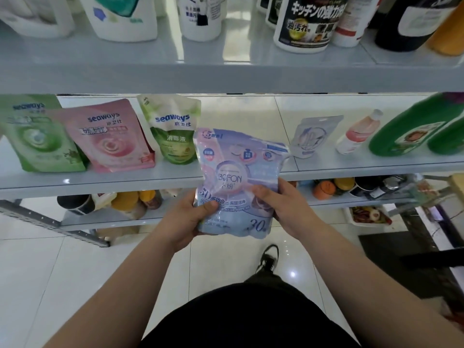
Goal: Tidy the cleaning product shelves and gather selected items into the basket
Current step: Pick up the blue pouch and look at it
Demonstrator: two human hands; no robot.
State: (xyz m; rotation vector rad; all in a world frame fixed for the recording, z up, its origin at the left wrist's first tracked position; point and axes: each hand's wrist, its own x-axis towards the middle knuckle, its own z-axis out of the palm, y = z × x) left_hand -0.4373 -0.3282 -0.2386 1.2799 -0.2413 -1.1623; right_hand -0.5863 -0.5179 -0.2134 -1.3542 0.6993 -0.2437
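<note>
the soft pale blue and lilac plastic pouch (238, 182) with the word bofon on it is held in the air just in front of the front edge of the middle grey shelf board (175, 175), not resting on it. the left hand (185, 219) grips its lower left corner, thumb on the printed face and fingers behind. the right hand (283, 204) grips its right side in the same way. i think two hands are used because the bag looks limp and lumpy. the label faces up to the person, probably to be checked before it is decided where the bag goes.

on the left part of the board stand three seaways refill bags in a row: a green one (37, 139), a pink one (110, 139) and a white and green one (173, 131). behind the held pouch the board is bare. on the right part of the board are a small pale blue sachet (311, 136), a slim pink and white bottle (356, 134) and a big green plastic jug (411, 131). the last two seem tilted, maybe only from the wide lens. above the board the upper shelf (226, 71) carries white and dark bottles. below the board lie round orange and yellow items (324, 189), too blurred to name.

no basket is in view, so i cannot tell which way the pouch must travel. the front lip of the board is the nearest thing that could catch it.
</note>
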